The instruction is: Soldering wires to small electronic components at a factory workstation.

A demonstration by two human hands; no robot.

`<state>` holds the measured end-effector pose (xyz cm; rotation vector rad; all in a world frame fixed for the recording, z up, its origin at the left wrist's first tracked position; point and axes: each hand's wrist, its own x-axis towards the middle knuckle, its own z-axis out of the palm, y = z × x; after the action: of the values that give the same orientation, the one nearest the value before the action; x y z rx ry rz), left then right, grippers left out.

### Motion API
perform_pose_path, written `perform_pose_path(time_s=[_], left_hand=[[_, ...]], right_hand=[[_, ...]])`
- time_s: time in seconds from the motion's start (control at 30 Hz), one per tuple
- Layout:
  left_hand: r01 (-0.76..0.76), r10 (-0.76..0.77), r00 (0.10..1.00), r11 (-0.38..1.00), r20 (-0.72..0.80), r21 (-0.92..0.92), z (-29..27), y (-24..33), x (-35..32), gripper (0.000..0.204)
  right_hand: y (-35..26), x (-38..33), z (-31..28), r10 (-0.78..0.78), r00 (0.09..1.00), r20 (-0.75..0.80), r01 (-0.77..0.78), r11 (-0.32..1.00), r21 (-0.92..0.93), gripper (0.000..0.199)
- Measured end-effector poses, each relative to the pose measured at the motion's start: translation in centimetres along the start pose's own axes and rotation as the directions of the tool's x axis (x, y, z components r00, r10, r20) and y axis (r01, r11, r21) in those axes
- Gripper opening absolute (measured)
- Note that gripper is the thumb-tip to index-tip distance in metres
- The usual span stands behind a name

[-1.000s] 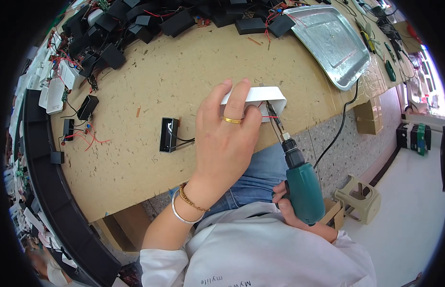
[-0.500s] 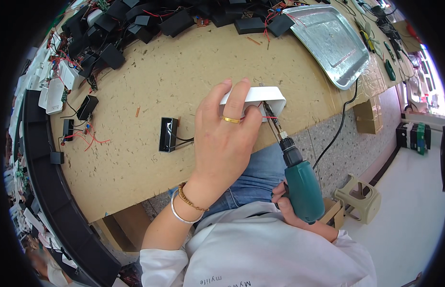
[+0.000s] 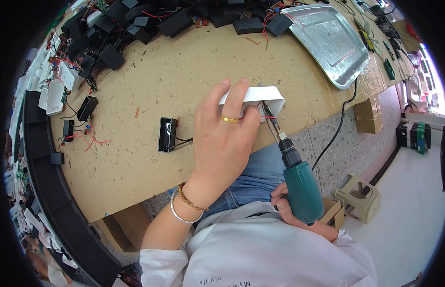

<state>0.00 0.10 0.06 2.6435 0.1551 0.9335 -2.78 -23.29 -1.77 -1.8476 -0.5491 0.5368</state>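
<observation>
My left hand (image 3: 225, 126) grips a white plastic housing (image 3: 258, 93) on the tabletop, its open side tilted toward me. In my right hand (image 3: 285, 203) is a green power screwdriver (image 3: 303, 191), which hides part of that hand's fingers. The tool's dark bit reaches into the housing; where its tip meets the inside is hard to make out. A short red wire crosses beside the bit. Left of my left hand lies an open black box (image 3: 167, 135), with dark wires running from it under the hand.
Black boxes (image 3: 177, 24) with red wires are piled along the far edge. A metal tray (image 3: 333, 48) sits far right, near pliers and a black cable (image 3: 341, 123). A black conveyor-like strip (image 3: 45, 172) borders the left. A beige stool (image 3: 359, 198) stands on the floor at right.
Both hands, the housing and the screwdriver have shifted very slightly left. Both grips stay the same.
</observation>
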Motion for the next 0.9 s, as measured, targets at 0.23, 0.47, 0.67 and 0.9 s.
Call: perform_pose_path(time_s=[0.23,0.47,0.67,0.9], left_hand=[[0.008,-0.008,1.000,1.000,0.021,-0.003,-0.2,0.0,0.0,0.018],[0.003,-0.003,1.000,1.000,0.016,0.007,-0.1,0.0,-0.1,0.017],[0.003,-0.003,1.000,1.000,0.008,0.010,0.0,0.0,-0.1,0.016],[0.011,-0.011,1.000,1.000,0.013,0.008,-0.2,0.1,0.0,0.016]], right_hand=[[-0.5,0.4,0.0,-0.024,1.000,0.006,0.024,0.999,-0.032,0.018],[-1.4,0.6,0.5,-0.042,0.994,-0.102,0.044,0.999,0.012,0.014],[-1.5,0.6,0.3,-0.065,0.995,-0.080,0.063,0.998,-0.031,0.016],[-0.9,0.1,0.7,-0.059,0.991,-0.122,0.061,0.998,0.013,0.021]])
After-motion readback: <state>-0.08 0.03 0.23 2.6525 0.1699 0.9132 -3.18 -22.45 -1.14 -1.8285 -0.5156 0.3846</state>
